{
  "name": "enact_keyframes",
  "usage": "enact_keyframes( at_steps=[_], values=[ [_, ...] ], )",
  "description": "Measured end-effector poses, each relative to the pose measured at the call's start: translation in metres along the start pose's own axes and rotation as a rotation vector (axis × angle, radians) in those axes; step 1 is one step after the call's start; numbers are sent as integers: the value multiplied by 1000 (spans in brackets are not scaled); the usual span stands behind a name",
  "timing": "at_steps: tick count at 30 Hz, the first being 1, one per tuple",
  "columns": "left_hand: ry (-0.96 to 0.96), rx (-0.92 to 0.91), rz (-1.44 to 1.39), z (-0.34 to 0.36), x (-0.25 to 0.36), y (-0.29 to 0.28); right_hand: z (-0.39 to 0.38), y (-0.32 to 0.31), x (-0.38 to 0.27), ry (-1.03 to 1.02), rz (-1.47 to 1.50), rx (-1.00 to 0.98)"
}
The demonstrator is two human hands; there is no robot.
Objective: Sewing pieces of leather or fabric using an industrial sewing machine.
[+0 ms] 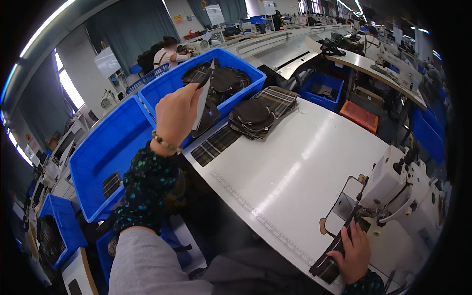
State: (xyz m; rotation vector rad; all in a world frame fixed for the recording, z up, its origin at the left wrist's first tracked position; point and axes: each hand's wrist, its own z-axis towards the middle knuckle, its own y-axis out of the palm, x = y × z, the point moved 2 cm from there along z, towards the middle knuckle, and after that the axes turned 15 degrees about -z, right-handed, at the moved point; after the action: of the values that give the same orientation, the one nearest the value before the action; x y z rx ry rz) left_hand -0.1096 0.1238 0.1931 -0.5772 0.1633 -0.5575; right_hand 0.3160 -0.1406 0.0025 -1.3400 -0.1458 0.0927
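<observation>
My left hand (176, 114) is raised over the near edge of a blue bin (253, 78), its fingers closed on a fabric panel (200, 109) with a pale side showing. Inside that bin lie dark brown and plaid fabric pieces (228, 81). At the lower right, my right hand (355, 251) lies with fingers spread on a dark plaid fabric piece (327, 268), by the needle area of a white sewing machine (393, 179). A stack of plaid pieces with dark rounded parts on top (253, 117) rests at the table's far left corner, near a plaid strip (212, 147).
The white worktable (295, 162) carries a ruler strip (260, 219) along its near edge. A second blue bin (110, 152) stands at the left with a small plaid piece inside. Beyond the table are another blue bin (322, 88) and a red one (359, 117). A person (169, 55) sits farther back.
</observation>
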Motion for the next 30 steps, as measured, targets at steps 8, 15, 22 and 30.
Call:
enact_keyframes(
  at_steps=[8, 15, 22, 30],
  values=[
    [281, -1115, -1037, -69, 186, -6, 1, -6, -2, 3, -93, 38],
    [60, -907, -977, -87, 229, 134, 2, -9, -1, 24, -40, 65],
    [-38, -1147, -1145, -72, 222, 185, 1, -6, -1, 39, -27, 37],
    [-19, -1137, -1510, -71, 287, 164, 1, -9, 0, 33, -30, 32]
  ],
)
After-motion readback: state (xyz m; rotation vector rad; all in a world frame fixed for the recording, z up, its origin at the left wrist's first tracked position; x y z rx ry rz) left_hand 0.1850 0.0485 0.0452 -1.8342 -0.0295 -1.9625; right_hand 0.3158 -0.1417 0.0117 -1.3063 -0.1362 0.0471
